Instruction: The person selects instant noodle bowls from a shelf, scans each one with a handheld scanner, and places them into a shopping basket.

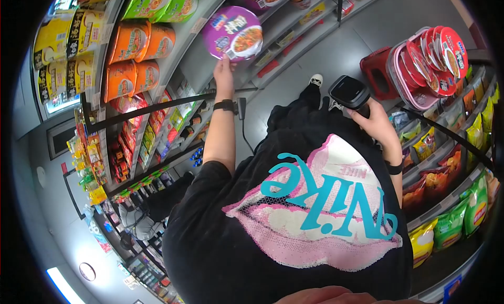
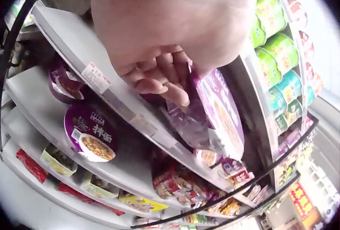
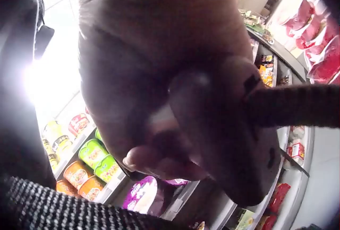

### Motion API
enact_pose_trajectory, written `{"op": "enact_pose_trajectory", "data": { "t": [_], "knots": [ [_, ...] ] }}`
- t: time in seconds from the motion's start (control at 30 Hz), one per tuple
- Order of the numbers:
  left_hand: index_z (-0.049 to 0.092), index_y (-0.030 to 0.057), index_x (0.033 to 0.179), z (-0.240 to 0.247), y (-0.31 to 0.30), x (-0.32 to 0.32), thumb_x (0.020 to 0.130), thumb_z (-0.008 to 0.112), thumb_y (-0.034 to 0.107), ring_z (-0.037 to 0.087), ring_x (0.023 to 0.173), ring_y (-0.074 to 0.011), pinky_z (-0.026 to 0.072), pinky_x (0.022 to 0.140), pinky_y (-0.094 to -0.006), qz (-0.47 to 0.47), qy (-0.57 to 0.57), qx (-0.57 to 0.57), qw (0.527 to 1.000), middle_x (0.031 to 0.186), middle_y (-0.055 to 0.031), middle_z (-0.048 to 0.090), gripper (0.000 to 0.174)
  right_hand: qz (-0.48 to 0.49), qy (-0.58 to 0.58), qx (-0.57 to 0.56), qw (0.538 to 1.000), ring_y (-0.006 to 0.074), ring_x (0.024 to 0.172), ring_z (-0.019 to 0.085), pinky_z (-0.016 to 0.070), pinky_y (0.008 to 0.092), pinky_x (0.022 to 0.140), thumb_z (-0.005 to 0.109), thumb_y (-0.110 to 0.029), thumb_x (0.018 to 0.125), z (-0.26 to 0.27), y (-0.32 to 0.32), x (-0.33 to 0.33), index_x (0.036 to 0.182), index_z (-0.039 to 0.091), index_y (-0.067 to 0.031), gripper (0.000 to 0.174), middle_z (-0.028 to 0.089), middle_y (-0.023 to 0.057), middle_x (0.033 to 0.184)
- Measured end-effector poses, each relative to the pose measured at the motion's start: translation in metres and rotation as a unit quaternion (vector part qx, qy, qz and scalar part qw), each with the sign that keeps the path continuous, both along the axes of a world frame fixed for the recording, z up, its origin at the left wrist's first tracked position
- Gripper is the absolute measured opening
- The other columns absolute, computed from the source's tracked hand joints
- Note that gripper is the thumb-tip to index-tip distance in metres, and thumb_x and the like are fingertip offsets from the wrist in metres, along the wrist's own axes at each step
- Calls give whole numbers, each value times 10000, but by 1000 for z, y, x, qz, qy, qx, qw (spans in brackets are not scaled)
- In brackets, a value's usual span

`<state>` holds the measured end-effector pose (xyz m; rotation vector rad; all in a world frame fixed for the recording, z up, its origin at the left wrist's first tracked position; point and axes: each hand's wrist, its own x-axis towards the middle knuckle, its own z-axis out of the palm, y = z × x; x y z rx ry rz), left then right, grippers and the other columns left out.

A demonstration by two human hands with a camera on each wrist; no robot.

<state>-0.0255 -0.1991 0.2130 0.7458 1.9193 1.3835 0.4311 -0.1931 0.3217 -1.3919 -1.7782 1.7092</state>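
Noodle bowl in left hand, before shelf at left; scanner in right hand; snack rack at right.

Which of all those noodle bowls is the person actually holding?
The purple bowl, gripped by the left hand; the orange bowls and green bowls sit on shelves.

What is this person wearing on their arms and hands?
The left hand and right hand are ungloved. There is a black left wrist strap and a black right wrist strap. A dark cable hangs from the left one. The short black T-shirt sleeves leave the forearms bare.
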Motion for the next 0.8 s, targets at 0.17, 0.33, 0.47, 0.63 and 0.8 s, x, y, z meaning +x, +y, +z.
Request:
{"op": "enact_pose_trajectory", "data": {
  "t": [0.17,0.33,0.47,0.63,0.8],
  "knots": [
    [612,89,873,28,34,-17,966,526,373,508,659,-78,397,632,-235,70,-72,76,992,766,-6,618,311,-24,-5,-6,1000,219,897,628,462,333,859,693,-187,806,-4,0,6,1109,590,30,387,665,175,964],
    [587,76,890,40,75,-42,958,520,385,520,683,-86,400,614,-242,145,-95,115,978,805,-15,622,323,-39,-5,-16,999,214,891,627,465,337,853,691,-199,809,-3,4,5,1110,590,33,393,663,179,951],
    [580,72,899,40,101,-53,959,511,331,517,685,-88,396,610,-243,148,-67,99,982,804,-11,620,274,-46,-13,-16,999,207,888,624,467,337,848,690,-202,811,-1,8,4,1111,589,35,395,664,174,947],
    [594,168,828,38,122,-53,937,506,249,492,644,-68,344,605,-238,226,-66,104,966,759,41,596,161,-57,-23,-31,998,193,881,622,469,336,844,688,-206,814,0,15,2,1109,589,38,395,665,175,939],
    [583,186,892,37,136,-65,916,531,234,507,702,-58,336,676,-262,214,-88,91,969,782,64,581,75,-66,-30,-33,997,205,880,628,472,339,840,689,-206,811,-1,19,-3,1103,587,43,397,665,176,936]
  ]
}}
